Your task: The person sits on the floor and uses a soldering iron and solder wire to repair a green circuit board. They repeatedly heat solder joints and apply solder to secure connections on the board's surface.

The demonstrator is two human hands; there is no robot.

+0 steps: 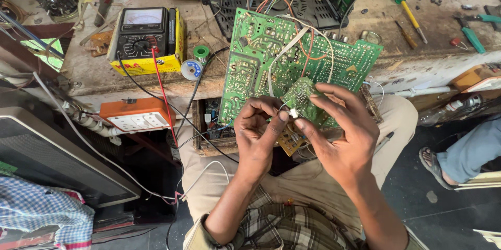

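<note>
Hands meet over a green circuit board that leans tilted from the person's lap up against the edge of a cluttered tabletop. Left hand has its fingers curled and pressed together, pinching a thin white wire beside a small white connector. Right hand pinches that connector between thumb and forefinger, other fingers spread above it. Connector sits just in front of the board's lower edge, between both hands.

Likely risks, as a judgement: the propped board could slide off the lap; a hard tug could snap the fine wire or pull a solder joint; red and orange leads crossing the board could snag.

Hard to make out: whether the connector is plugged into anything, where the white wire ends, and the parts under the hands. A yellow analogue meter and an orange socket box lie left; green screwdrivers lie at upper right
</note>
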